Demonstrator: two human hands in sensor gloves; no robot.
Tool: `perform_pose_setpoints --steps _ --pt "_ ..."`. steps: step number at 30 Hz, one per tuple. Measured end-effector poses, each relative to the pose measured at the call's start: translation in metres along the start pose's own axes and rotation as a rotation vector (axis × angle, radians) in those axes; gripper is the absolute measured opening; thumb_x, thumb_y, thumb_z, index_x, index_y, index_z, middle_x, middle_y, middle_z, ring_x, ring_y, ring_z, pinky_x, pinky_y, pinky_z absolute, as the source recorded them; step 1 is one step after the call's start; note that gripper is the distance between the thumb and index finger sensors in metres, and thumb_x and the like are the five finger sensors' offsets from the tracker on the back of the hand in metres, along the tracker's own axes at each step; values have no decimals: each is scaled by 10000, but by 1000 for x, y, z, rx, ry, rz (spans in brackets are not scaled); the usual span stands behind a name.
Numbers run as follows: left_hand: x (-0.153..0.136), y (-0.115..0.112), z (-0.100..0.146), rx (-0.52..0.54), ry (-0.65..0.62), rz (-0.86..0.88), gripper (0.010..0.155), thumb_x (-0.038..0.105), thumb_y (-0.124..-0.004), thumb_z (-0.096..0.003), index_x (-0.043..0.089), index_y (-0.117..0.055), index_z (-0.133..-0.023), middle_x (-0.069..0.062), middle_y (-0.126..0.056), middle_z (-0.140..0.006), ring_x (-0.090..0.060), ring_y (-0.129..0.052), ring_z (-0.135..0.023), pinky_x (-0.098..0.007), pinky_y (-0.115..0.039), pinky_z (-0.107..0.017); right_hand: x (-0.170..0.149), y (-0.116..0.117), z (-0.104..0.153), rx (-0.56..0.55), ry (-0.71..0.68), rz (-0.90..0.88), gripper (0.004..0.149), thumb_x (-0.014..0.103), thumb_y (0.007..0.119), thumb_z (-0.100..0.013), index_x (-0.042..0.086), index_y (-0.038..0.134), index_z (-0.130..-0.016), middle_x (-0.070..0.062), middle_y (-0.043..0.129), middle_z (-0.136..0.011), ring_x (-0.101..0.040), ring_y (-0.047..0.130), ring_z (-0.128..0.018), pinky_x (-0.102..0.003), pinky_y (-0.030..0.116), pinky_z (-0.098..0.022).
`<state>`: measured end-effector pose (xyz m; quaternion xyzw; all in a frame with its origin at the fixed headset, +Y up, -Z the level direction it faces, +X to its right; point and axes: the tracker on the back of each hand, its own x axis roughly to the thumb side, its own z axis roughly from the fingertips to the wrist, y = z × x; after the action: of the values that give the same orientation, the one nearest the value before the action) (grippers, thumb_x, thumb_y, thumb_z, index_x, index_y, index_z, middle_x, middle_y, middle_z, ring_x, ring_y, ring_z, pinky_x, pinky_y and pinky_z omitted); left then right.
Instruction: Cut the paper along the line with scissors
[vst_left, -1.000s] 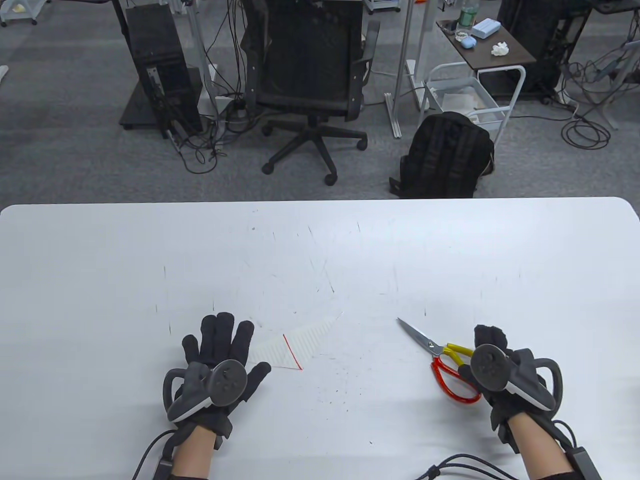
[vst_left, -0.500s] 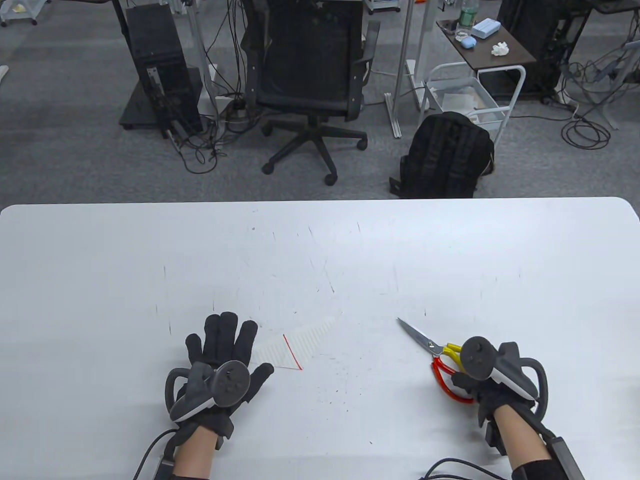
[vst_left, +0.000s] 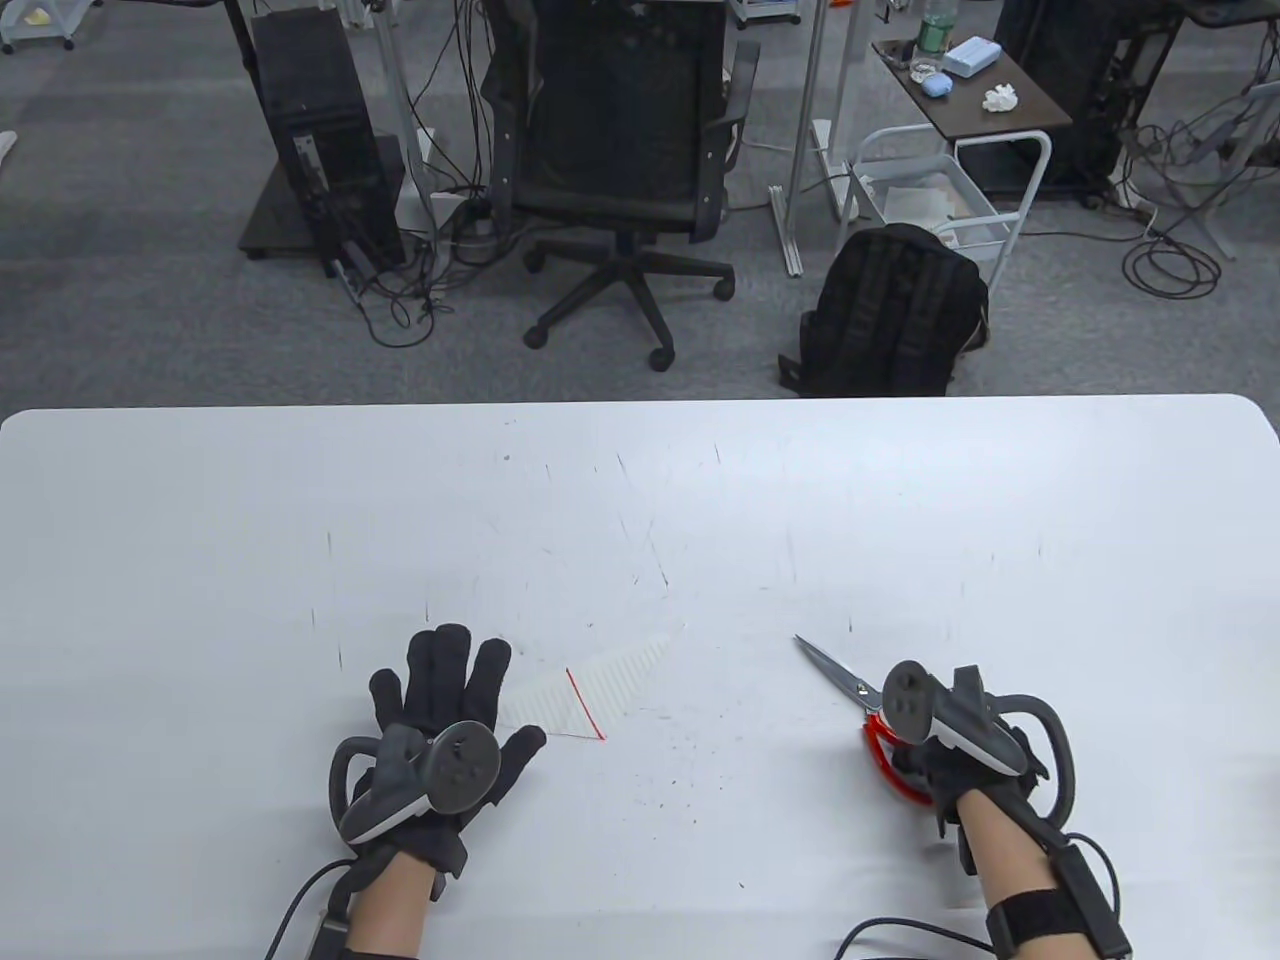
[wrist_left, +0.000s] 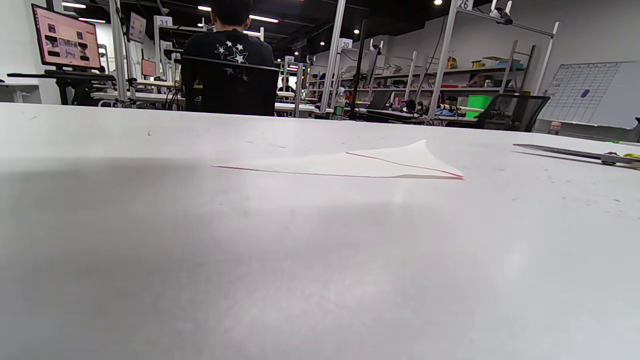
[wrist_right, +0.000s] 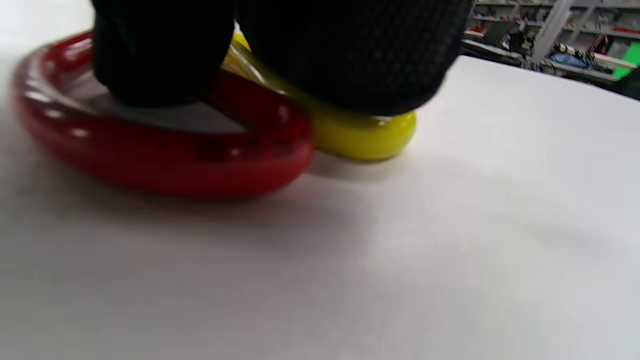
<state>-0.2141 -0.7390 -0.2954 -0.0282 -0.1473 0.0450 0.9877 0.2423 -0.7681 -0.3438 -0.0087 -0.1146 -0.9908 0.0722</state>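
Note:
A white paper scrap (vst_left: 600, 685) with a red line (vst_left: 585, 705) lies flat on the table; in the left wrist view the paper (wrist_left: 360, 162) has one corner curling up. My left hand (vst_left: 450, 690) lies flat and spread, its fingers at the paper's left end. The scissors (vst_left: 840, 675) lie on the table to the right, blades closed and pointing up-left. My right hand (vst_left: 925, 765) sits over their handles. In the right wrist view one gloved finger (wrist_right: 160, 60) is inside the red loop (wrist_right: 150, 160) and another presses on the yellow handle (wrist_right: 365, 137).
The white table (vst_left: 640, 500) is scratched and bare beyond the paper and scissors. The scissor blade (wrist_left: 565, 152) shows right of the paper in the left wrist view. Beyond the far edge stand an office chair (vst_left: 620, 150) and a black backpack (vst_left: 895, 310).
My right hand has slid left and turned onto the scissor handles, now covering the yellow one. The scissors, paper and left hand have stayed almost where they were.

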Motion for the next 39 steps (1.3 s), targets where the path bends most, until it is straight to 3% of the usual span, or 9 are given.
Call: perform_pose_setpoints --steps 5,9,11,18,24,29,33,35,39 --pt "-4 0 -1 2 15 20 841 677 -369 -615 229 197 -1046 -207 246 -1076 -508 51 -1074 -797 -145 -696 -5 3 0 -9 -74 -52 643 418 810 -480 -43 692 -913 -271 792 -752 -259 914 -501 -297 842 -375" --pt "-3 0 -3 -11 18 10 840 677 -370 -617 229 191 -1052 -207 243 -1079 -509 52 -1074 -798 -139 -693 -10 11 7 -29 -39 -123 683 480 827 -453 17 649 -923 -231 746 -785 -249 866 -530 -333 789 -407" --pt "0 0 -3 -17 13 -1 840 678 -371 -616 229 185 -1057 -208 238 -1083 -507 51 -1074 -799 -140 -692 -10 11 9 -24 -19 -81 624 462 816 -476 58 629 -914 -224 715 -815 -243 849 -566 -354 777 -440" --pt "2 1 -1 -1 -3 25 835 701 -330 -600 238 175 -1076 -200 242 -1093 -498 63 -1081 -798 -129 -697 -9 -17 27 -236 -58 -155 591 425 795 -501 91 633 -962 -203 767 -871 -217 948 -669 -358 810 -470" --pt "4 1 0 5 -6 15 843 704 -344 -599 235 155 -1090 -208 216 -1106 -498 51 -1083 -797 -137 -697 -9 -24 34 -202 -124 -404 618 392 741 -549 7 533 -985 -195 801 -816 -217 954 -589 -333 795 -394" --pt "3 -3 -1 -13 4 2 878 708 -374 -599 198 130 -1106 -219 187 -1118 -504 40 -1080 -797 -145 -695 -5 -14 36 -228 -202 -703 577 416 736 -558 34 541 -943 -155 799 -762 -170 917 -492 -310 728 -328" --pt "2 -5 -1 -17 21 13 885 714 -387 -593 195 101 -1119 -227 161 -1128 -540 20 -1072 -827 -214 -684 -1 -19 37 -243 -229 -814 578 514 716 -542 68 600 -891 -94 851 -661 -95 916 -359 -241 700 -245" --pt "2 -5 -2 -20 28 17 894 719 -395 -590 188 82 -1128 -233 142 -1135 -559 -6 -1072 -837 -278 -688 -2 -19 38 -247 -251 -856 638 617 647 -537 75 628 -872 -81 869 -625 -79 913 -321 -220 693 -223" --pt "4 -9 -8 -65 67 40 908 723 -422 -586 166 2 -1164 -246 83 -1159 -569 -60 -1083 -827 -351 -702 -2 -19 37 -220 -271 -953 645 632 639 -539 78 632 -870 -80 870 -616 -75 910 -314 -213 692 -220"
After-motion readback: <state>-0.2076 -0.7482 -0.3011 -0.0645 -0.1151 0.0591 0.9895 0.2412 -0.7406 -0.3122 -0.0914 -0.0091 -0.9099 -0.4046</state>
